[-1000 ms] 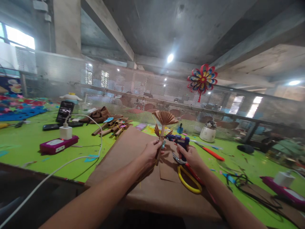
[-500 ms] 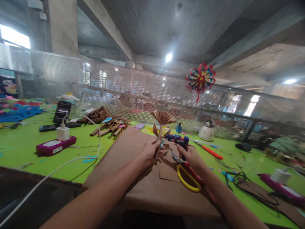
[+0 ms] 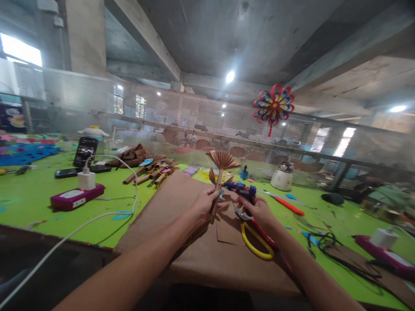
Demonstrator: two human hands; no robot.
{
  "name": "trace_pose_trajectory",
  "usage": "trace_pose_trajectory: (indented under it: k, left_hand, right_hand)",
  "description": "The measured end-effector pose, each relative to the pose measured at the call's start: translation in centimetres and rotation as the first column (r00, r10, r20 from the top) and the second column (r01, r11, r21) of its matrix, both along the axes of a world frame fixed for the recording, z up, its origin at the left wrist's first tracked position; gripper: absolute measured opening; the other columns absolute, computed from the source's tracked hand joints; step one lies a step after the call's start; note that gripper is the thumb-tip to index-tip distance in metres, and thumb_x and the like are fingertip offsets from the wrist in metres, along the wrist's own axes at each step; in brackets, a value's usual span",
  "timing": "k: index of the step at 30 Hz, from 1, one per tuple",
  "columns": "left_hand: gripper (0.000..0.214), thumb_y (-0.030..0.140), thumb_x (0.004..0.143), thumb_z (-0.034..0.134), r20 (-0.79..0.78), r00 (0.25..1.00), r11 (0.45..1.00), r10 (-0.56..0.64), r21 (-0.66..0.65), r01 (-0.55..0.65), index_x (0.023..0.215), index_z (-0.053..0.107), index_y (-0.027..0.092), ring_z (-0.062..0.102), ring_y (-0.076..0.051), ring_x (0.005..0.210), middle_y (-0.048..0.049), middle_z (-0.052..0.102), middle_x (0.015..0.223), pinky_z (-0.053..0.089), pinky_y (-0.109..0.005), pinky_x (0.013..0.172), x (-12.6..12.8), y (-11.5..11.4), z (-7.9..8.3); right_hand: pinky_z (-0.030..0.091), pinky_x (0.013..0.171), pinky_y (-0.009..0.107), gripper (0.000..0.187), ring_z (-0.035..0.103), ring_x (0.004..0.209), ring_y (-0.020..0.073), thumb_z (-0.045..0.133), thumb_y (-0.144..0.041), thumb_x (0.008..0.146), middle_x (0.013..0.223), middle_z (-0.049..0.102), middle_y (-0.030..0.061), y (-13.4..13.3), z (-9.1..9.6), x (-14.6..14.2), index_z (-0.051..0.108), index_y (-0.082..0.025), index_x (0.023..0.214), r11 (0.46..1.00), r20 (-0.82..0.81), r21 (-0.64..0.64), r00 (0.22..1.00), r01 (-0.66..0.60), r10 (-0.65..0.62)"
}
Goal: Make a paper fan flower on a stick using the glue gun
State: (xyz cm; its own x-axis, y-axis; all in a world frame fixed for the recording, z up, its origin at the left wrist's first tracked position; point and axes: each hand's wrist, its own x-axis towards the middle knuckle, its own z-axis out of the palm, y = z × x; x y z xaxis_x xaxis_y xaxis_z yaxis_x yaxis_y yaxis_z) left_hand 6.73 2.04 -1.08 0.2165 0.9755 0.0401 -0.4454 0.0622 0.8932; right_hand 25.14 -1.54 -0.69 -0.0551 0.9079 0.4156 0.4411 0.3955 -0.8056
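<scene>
My left hand (image 3: 205, 207) is closed round the stem of a brown paper craft upright above the work sheet. A pleated paper fan (image 3: 223, 160) tops this craft, with smaller pleated pieces lower on its stem. My right hand (image 3: 254, 208) grips a dark blue glue gun (image 3: 241, 190), whose nozzle points left at the stem, close to my left fingers. Whether the nozzle touches the paper I cannot tell. Scissors with yellow and red handles (image 3: 256, 246) lie under and beside my right hand. A brown paper piece (image 3: 228, 231) lies below the craft.
A brown paper sheet (image 3: 155, 220) covers the middle of the green table (image 3: 29, 185). Rolled paper tubes (image 3: 158, 170), a purple power strip (image 3: 78, 196) with a white cable and a phone (image 3: 84, 151) are at left. An orange-handled cutter (image 3: 288, 206), white bottle (image 3: 281, 177) and black cord (image 3: 327, 246) lie right.
Almost nothing differs. The view has shifted very slightly, and both hands keep their hold on the paper craft and the glue gun.
</scene>
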Motion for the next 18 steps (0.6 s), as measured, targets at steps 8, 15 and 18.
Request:
trace_pose_trajectory:
  k: [8, 15, 18]
  left_hand:
    - [0.008, 0.014, 0.084, 0.055, -0.039, 0.999, 1.0, 0.002, 0.01, -0.002, 0.078, 0.061, 0.011, 0.058, -0.008, 0.058, -0.0035, 0.059, 0.068, 0.049, -0.016, 0.05, 0.11, 0.11, -0.22]
    - [0.007, 0.017, 0.081, 0.06, -0.034, 0.999, 1.0, 0.007, 0.008, -0.007, 0.081, 0.06, 0.01, 0.059, -0.008, 0.058, -0.0028, 0.059, 0.07, 0.049, -0.016, 0.05, 0.09, 0.39, -0.49]
    - [0.008, 0.018, 0.08, 0.062, -0.02, 1.0, 1.0, -0.002, 0.005, 0.002, 0.08, 0.061, 0.01, 0.06, -0.01, 0.058, -0.0041, 0.06, 0.071, 0.049, -0.017, 0.05, 0.05, 0.36, -0.5]
  right_hand:
    - [0.04, 0.052, 0.026, 0.043, 0.05, 0.052, 0.0143, 0.053, -0.056, 0.078, 0.058, 0.057, 0.0034, 0.32, -0.34, 0.11, 0.059, -0.014, 0.071, 0.999, -0.018, 0.034, 1.0, 0.011, -0.01]
    - [0.035, 0.049, 0.025, 0.043, 0.043, 0.048, 0.0123, 0.052, -0.056, 0.079, 0.051, 0.049, 0.0003, 0.35, -0.49, 0.23, 0.053, -0.016, 0.064, 0.995, 0.037, 0.068, 0.996, 0.073, -0.076]
    - [0.034, 0.049, 0.025, 0.046, 0.041, 0.048, 0.0118, 0.052, -0.057, 0.079, 0.049, 0.047, -0.0005, -0.12, -0.09, 0.02, 0.05, -0.017, 0.057, 0.992, 0.064, 0.086, 0.993, 0.094, -0.099]
